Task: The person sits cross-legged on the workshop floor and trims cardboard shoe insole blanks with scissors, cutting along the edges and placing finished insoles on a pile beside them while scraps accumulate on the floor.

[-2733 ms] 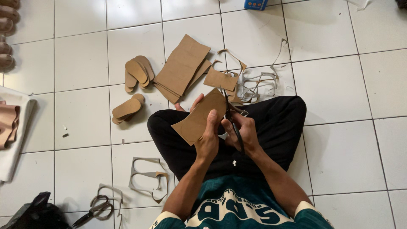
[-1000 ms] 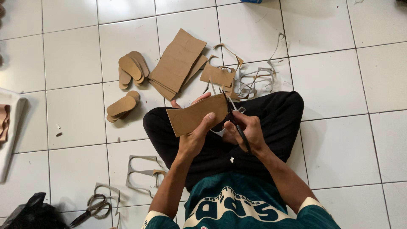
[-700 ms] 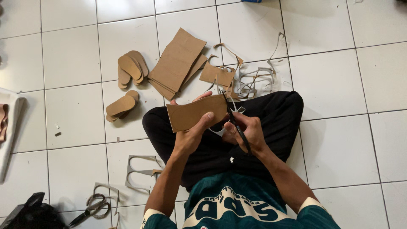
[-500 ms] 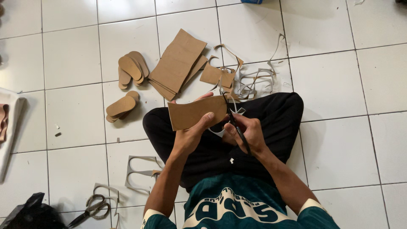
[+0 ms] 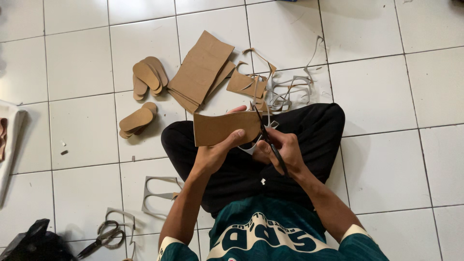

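Now my left hand (image 5: pixel 212 155) pinches the cardboard piece (image 5: pixel 227 127), long axis left-right; my right hand (image 5: pixel 282 151) grips scissors (image 5: pixel 268 141) at its right end.

Single head-worn view, looking steeply down from above, close over the lap, white tiled floor (image 5: pixel 396 96) around

Since the earliest frame, the left hand (image 5: pixel 212 157) has turned the flat brown cardboard piece (image 5: pixel 226 128) from a steep tilt to lie level at the frame's centre, its right end now cut rounded where the black-handled scissors (image 5: pixel 269 140) in the right hand (image 5: pixel 282 152) bite.
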The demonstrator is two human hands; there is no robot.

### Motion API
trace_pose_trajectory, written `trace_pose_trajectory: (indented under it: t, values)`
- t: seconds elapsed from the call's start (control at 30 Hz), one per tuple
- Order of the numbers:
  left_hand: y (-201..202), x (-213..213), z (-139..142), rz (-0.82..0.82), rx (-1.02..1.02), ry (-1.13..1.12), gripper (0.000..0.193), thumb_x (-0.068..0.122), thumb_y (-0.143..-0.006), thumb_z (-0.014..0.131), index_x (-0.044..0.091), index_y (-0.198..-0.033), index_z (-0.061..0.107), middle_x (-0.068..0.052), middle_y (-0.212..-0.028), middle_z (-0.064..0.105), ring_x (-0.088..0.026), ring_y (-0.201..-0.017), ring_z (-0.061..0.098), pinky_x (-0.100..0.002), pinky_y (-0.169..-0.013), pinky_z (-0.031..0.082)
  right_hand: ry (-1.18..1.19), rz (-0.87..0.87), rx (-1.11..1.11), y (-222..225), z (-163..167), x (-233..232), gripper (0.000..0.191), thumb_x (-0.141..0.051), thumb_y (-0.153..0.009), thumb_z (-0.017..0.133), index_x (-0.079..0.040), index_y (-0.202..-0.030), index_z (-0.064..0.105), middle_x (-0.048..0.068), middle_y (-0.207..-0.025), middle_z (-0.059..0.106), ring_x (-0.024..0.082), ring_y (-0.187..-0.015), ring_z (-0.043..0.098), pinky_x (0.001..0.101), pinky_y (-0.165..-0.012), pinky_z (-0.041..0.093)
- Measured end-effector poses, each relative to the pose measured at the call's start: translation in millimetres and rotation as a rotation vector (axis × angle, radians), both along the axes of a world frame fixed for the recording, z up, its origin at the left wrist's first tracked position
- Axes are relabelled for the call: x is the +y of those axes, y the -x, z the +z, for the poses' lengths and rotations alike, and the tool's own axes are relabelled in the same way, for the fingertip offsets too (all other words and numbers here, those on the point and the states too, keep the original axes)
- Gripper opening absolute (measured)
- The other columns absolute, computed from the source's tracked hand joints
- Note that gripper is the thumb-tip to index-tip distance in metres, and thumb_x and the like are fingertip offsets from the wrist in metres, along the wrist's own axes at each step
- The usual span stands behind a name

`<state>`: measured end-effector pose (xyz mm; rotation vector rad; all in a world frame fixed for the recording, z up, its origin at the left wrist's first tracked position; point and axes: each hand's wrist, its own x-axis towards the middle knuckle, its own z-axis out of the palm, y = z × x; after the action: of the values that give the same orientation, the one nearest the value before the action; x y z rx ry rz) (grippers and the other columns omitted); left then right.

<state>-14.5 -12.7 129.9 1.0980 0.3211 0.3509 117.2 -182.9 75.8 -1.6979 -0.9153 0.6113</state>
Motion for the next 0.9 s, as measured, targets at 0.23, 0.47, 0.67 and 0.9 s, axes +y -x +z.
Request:
trace_pose_trajectory:
  t: [0.23,0.47,0.67,0.9]
  values:
    - [1,11,6,-0.054,0.016,-0.042,0.055,0.007,-0.098,0.069,-0.002,-0.150,0.052,-0.015,-0.139,0.063,-0.017,-0.121,0.063,-0.032,-0.102,0.057,0.020,0.007,-0.022,-1,7,-2,0.065,-0.060,-0.093,0.064,0.000,-0.118,0.073,0.004,-0.070,0.071,0.009,-0.059,0.063,0.0250,-0.054,0.048]
    - [-3,25,3,-0.117,0.065,-0.195,0.053,0.008,-0.096,0.071,-0.002,-0.145,0.056,-0.012,-0.142,0.063,-0.017,-0.121,0.065,-0.032,-0.100,0.059,0.023,0.031,-0.041,-4,9,-7,0.057,-0.054,-0.094,0.066,-0.001,-0.112,0.075,0.006,-0.076,0.075,0.008,-0.060,0.066,0.0242,-0.054,0.049]
    - [-14,27,-24,0.045,0.174,0.110,0.056,0.011,-0.090,0.074,-0.003,-0.141,0.057,-0.016,-0.127,0.067,-0.022,-0.110,0.070,-0.034,-0.087,0.062,0.042,0.013,-0.004,0,2,-5,0.047,-0.046,-0.097,0.067,0.000,-0.106,0.075,0.007,-0.073,0.074,0.010,-0.063,0.070,0.0245,-0.056,0.052]
    - [-35,-28,-69,0.507,-0.027,-0.128,0.038,0.009,-0.106,0.067,-0.005,-0.136,0.049,-0.017,-0.121,0.066,-0.021,-0.111,0.067,-0.032,-0.095,0.058,0.014,-0.099,0.083,13,-4,19,0.048,-0.047,-0.096,0.067,-0.001,-0.108,0.073,0.005,-0.068,0.073,0.010,-0.058,0.068,0.0264,-0.052,0.052]
